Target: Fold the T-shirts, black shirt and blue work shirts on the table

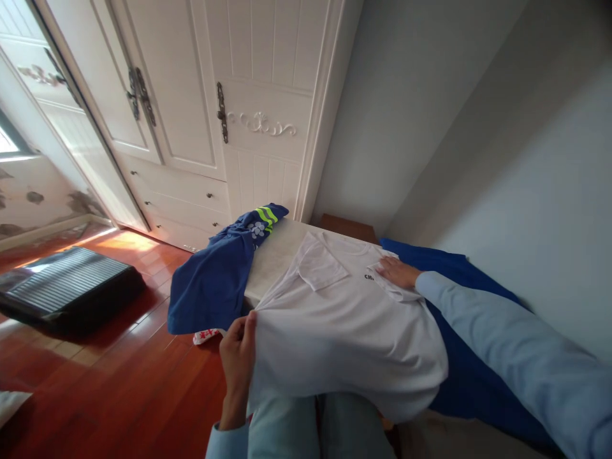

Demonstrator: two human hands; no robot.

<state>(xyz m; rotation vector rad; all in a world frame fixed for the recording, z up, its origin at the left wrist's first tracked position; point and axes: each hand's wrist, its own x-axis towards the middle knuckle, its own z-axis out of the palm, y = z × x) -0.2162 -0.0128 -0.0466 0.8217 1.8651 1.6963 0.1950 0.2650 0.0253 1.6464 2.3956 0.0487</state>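
Note:
A white T-shirt (344, 331) with short sleeves and small dark lettering on the chest lies spread over a pale tabletop (273, 256). Its lower part hangs off the near edge, over my legs. At the shirt's left side, my left hand (238, 350) is closed, pinching the fabric edge between thumb and fingers and pulling it taut. My right hand (399, 273) rests flat on the sleeve at the shirt's right side, fingers stretched out beside the lettering. To the left, a blue garment (215, 271) with yellow-green stripes drapes over the table edge.
More blue cloth (478, 363) lies along the right, under my forearm. A white wardrobe (268, 76) stands behind the table, near a grey wall (535, 191). On the reddish wooden floor (176, 395) sits a black suitcase (71, 287). Red-and-white fabric (205, 336) shows below the blue garment.

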